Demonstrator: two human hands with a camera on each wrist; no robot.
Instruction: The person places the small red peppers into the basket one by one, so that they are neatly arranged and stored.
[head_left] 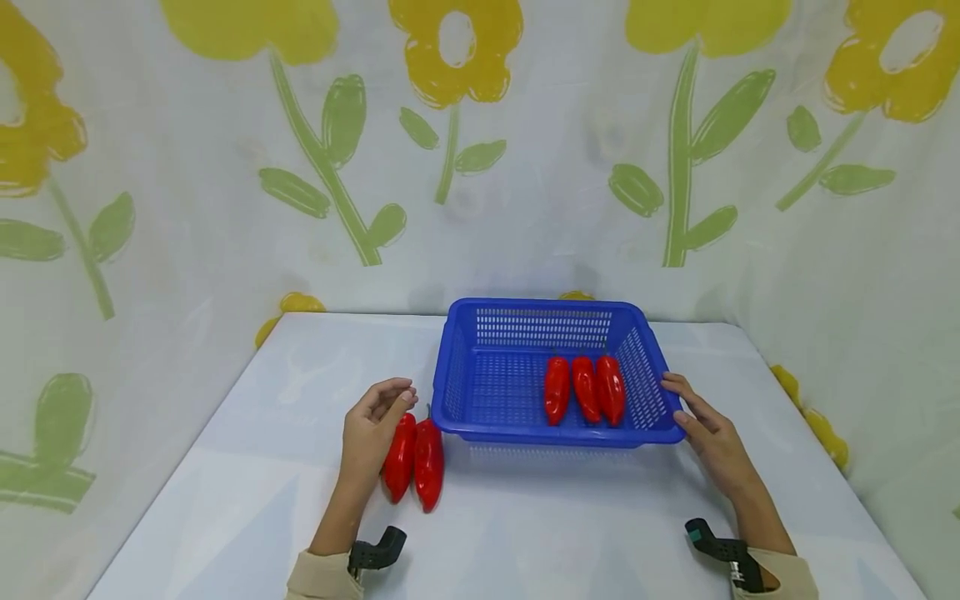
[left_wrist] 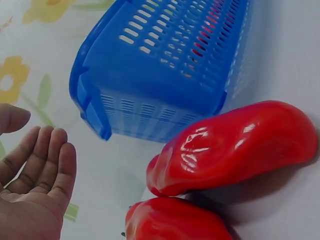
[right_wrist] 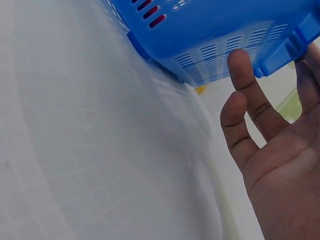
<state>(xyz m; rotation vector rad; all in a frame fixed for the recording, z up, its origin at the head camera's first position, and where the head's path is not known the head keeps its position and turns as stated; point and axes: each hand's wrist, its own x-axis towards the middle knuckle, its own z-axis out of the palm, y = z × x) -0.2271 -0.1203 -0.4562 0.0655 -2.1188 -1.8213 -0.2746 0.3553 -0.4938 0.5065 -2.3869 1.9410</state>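
Wrist mount [head_left: 718,547] shows teal; right hand [head_left: 711,437] touches basket [head_left: 525,433].

Colours and patterns.
The basket [head_left: 551,435] is coloured blue and patterned with rows of slots; the peppers [head_left: 429,464] are coloured red. The white backdrop [head_left: 525,242] is printed with yellow flowers [head_left: 492,33] and with green stems [head_left: 680,150] and leaves [head_left: 343,121]. The tabletop [head_left: 555,517] is tinted white with faint blue-grey patches; beige is shown by the sleeves [head_left: 322,577], black by the wrist mounts [head_left: 378,552].
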